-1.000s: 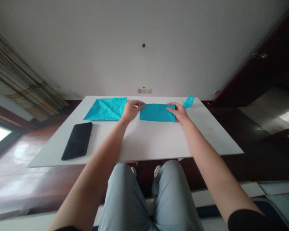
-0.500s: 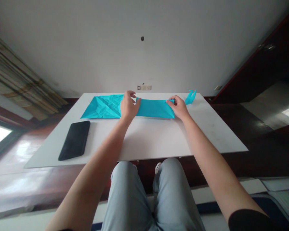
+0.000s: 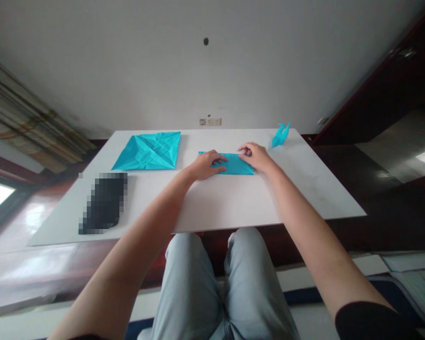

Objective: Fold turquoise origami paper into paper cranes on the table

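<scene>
A blue sheet of origami paper [image 3: 233, 164], folded into a narrow strip, lies on the white table [image 3: 230, 203] in front of me. My left hand [image 3: 208, 165] rests on the strip's left part, fingers stretched out and thumb apart, covering some of it. At the strip's right end, my right hand [image 3: 257, 157] has its fingers curled in with the thumb, at the upper right edge of the paper. Part of that end is hidden by the hand.
A creased, unfolded blue sheet [image 3: 148, 152] lies at the left of the table. Behind my right hand stands a folded blue paper crane [image 3: 280, 135]. A dark flat object [image 3: 104, 203], blurred by pixelation, lies at the front left. Wall sockets [image 3: 210, 122] show beyond the table.
The paper strip has become narrower from back to front, its far edge now nearer me. My left hand has moved right and towards me, from the strip's left end onto it.
</scene>
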A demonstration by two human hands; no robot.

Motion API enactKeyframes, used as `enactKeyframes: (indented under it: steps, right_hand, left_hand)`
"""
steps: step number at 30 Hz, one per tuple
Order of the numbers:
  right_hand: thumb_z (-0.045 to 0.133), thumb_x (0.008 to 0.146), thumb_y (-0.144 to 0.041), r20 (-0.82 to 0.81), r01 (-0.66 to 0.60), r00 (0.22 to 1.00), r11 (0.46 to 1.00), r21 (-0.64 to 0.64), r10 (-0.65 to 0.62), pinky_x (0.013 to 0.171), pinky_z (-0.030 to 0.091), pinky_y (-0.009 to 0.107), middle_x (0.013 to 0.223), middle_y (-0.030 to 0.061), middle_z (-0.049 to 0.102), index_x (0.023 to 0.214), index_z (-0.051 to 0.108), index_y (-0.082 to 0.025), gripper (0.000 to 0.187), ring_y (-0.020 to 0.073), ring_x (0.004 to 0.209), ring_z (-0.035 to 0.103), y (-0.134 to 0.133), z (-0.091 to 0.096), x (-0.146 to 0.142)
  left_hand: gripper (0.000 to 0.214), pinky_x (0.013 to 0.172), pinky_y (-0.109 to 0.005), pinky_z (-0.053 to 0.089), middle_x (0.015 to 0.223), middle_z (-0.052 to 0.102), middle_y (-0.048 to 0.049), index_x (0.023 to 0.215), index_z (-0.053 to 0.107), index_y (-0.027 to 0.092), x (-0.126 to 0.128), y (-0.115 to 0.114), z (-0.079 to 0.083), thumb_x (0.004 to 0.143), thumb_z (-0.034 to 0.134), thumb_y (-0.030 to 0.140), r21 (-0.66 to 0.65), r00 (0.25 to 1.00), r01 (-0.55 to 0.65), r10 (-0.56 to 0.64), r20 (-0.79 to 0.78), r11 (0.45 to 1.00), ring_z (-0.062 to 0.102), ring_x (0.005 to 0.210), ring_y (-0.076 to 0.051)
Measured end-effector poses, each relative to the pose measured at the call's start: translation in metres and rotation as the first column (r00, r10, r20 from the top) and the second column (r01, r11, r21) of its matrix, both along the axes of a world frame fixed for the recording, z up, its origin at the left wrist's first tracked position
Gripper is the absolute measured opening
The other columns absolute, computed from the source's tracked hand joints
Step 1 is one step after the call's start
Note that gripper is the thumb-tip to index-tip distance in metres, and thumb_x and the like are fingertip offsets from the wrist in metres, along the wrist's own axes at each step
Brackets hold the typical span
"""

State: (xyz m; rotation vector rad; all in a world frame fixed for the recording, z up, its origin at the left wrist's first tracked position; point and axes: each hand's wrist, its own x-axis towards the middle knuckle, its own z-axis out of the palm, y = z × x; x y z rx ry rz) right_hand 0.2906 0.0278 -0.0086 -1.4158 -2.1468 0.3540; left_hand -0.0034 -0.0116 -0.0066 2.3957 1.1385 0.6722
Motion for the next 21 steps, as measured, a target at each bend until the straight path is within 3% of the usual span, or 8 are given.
enactKeyframes:
  steps: [3, 5, 8, 11, 15, 18, 21]
  right_hand:
    - [0.086, 0.097, -0.037, 0.07, -0.003, 0.998, 1.0, 0.0, 0.004, 0.115, 0.052, 0.056, 0.121, 0.0119, 0.083, 0.114, 0.089, -0.027, 0.021, 0.0368, 0.123, 0.074, -0.005, 0.007, -0.004]
    - [0.085, 0.099, -0.042, 0.072, -0.002, 0.997, 1.0, -0.011, 0.003, 0.117, 0.051, 0.057, 0.122, 0.0116, 0.084, 0.111, 0.09, -0.027, 0.02, 0.036, 0.121, 0.075, -0.008, 0.011, -0.007]
    - [0.083, 0.1, -0.044, -0.008, -0.053, 0.999, 0.994, -0.093, 0.053, 0.105, 0.057, 0.051, 0.112, 0.0098, 0.085, 0.105, 0.089, -0.025, 0.021, 0.0296, 0.101, 0.076, -0.009, 0.01, -0.009]
    - [0.088, 0.096, -0.046, -0.147, -0.137, 0.983, 0.972, -0.189, 0.11, 0.089, 0.061, 0.045, 0.098, 0.0078, 0.085, 0.096, 0.086, -0.025, 0.021, 0.0271, 0.088, 0.074, -0.006, 0.007, -0.009]
    - [0.098, 0.086, -0.04, -0.273, -0.056, 0.962, 0.987, -0.152, 0.012, 0.087, 0.065, 0.045, 0.108, 0.0095, 0.087, 0.103, 0.084, -0.025, 0.027, 0.0264, 0.087, 0.075, -0.005, 0.003, -0.005]
    - [0.098, 0.087, -0.039, -0.233, -0.007, 0.972, 0.99, -0.144, -0.027, 0.093, 0.065, 0.049, 0.107, 0.011, 0.087, 0.102, 0.085, -0.025, 0.025, 0.0294, 0.093, 0.078, -0.006, 0.003, -0.002]
    - [0.099, 0.087, -0.04, -0.259, -0.027, 0.965, 0.973, -0.231, -0.035, 0.089, 0.065, 0.048, 0.104, 0.0098, 0.088, 0.109, 0.084, -0.026, 0.031, 0.031, 0.095, 0.081, -0.007, 0.003, 0.0]
  left_hand:
    - [0.041, 0.12, -0.044, 0.059, 0.134, 0.085, -0.0097, 0.133, 0.089, 0.027, -0.007, 0.003, 0.006, 0.099, 0.078, 0.046, 0.003, 0.996, 0.086, -0.086, -0.016, 0.996, 0.079, 0.126, -0.031]
    - [0.036, 0.123, -0.043, 0.058, 0.138, 0.087, -0.0066, 0.13, 0.09, 0.028, -0.01, 0.003, 0.01, 0.101, 0.074, 0.043, -0.024, 0.99, 0.137, -0.137, -0.021, 0.99, 0.079, 0.129, -0.03]
    - [0.035, 0.124, -0.04, 0.058, 0.141, 0.088, -0.0011, 0.131, 0.089, 0.032, -0.012, 0.003, 0.013, 0.103, 0.069, 0.037, -0.084, 0.987, 0.158, -0.158, 0.002, 0.984, 0.08, 0.131, -0.027]
    - [0.033, 0.127, -0.044, 0.056, 0.142, 0.088, -0.0004, 0.129, 0.089, 0.035, -0.01, 0.002, 0.012, 0.102, 0.072, 0.032, -0.058, 0.99, 0.136, -0.133, 0.042, 0.989, 0.08, 0.135, -0.028]
    - [0.044, 0.133, -0.063, 0.044, 0.154, 0.079, -0.0095, 0.136, 0.087, 0.036, -0.01, 0.0, 0.007, 0.092, 0.093, 0.041, 0.078, 0.99, -0.137, 0.138, 0.0, 0.987, 0.066, 0.15, -0.041]
    - [0.074, 0.13, -0.071, 0.039, 0.158, 0.07, -0.0174, 0.143, 0.08, 0.033, -0.012, 0.001, 0.001, 0.078, 0.106, 0.056, 0.121, 0.925, -0.374, 0.378, -0.017, 0.92, 0.056, 0.153, -0.05]
    - [0.086, 0.129, -0.073, 0.037, 0.155, 0.067, -0.0216, 0.143, 0.076, 0.028, -0.013, 0.002, -0.003, 0.073, 0.106, 0.068, 0.118, 0.866, -0.492, 0.498, -0.033, 0.863, 0.054, 0.151, -0.053]
